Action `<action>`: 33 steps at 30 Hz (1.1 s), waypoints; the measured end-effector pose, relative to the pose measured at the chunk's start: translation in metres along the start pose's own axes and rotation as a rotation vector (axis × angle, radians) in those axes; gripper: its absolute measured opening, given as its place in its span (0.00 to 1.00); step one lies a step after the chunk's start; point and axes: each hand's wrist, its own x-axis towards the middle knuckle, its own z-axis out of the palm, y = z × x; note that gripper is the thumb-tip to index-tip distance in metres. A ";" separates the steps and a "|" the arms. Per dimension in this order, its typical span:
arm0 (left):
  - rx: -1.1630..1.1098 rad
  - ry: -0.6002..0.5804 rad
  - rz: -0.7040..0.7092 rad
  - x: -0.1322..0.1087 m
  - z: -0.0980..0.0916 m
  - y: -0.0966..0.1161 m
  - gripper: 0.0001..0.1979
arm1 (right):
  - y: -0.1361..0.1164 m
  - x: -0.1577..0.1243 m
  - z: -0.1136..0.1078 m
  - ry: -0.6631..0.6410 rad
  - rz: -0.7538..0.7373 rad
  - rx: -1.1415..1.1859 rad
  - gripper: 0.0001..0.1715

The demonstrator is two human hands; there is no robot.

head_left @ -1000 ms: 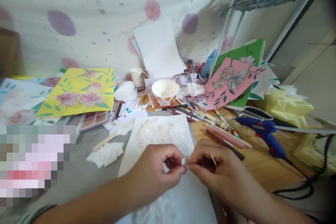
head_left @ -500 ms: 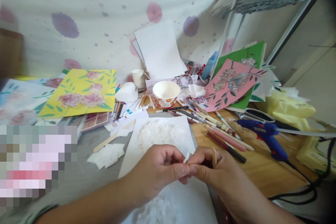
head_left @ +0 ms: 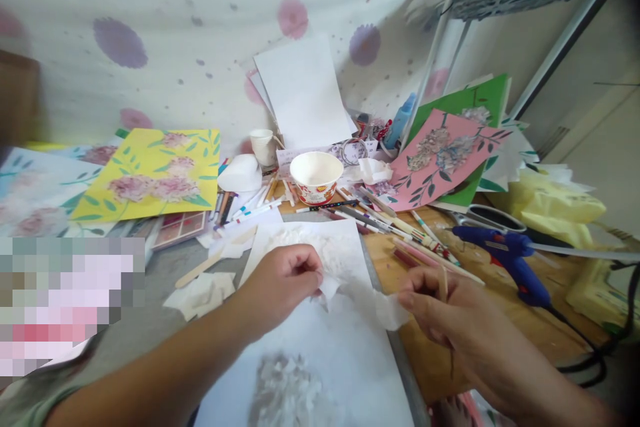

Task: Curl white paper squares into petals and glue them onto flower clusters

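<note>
My left hand (head_left: 283, 280) is closed in a pinch on one end of a thin white tissue strip (head_left: 365, 303). My right hand (head_left: 440, 310) pinches the other end, and a thin wooden stick (head_left: 443, 282) stands up between its fingers. The strip stretches between both hands above a white sheet (head_left: 320, 360) that carries white tissue flower clusters. Both hands hover low over the sheet, about a hand's width apart.
A paper bowl (head_left: 316, 177) and small cup (head_left: 263, 145) stand behind the sheet among several pens and pencils (head_left: 390, 220). A blue glue gun (head_left: 505, 257) with cable lies right. Yellow (head_left: 150, 173) and pink (head_left: 440, 153) flower pictures lean at the back. Tissue scraps (head_left: 203, 293) lie left.
My hands were together pinching a small folded tissue bit. They have pulled apart, left hand up-left, right hand rightward, and the tissue is drawn out into a strip between them.
</note>
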 end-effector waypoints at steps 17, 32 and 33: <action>0.634 -0.281 0.301 -0.009 -0.010 0.014 0.14 | -0.011 0.011 0.024 -0.268 -0.089 -0.427 0.04; 0.738 0.042 0.271 0.013 0.014 -0.009 0.04 | -0.017 0.015 -0.001 0.142 -0.416 -0.408 0.27; 0.760 0.043 0.275 0.013 0.015 -0.010 0.04 | -0.017 0.014 -0.002 0.147 -0.420 -0.382 0.27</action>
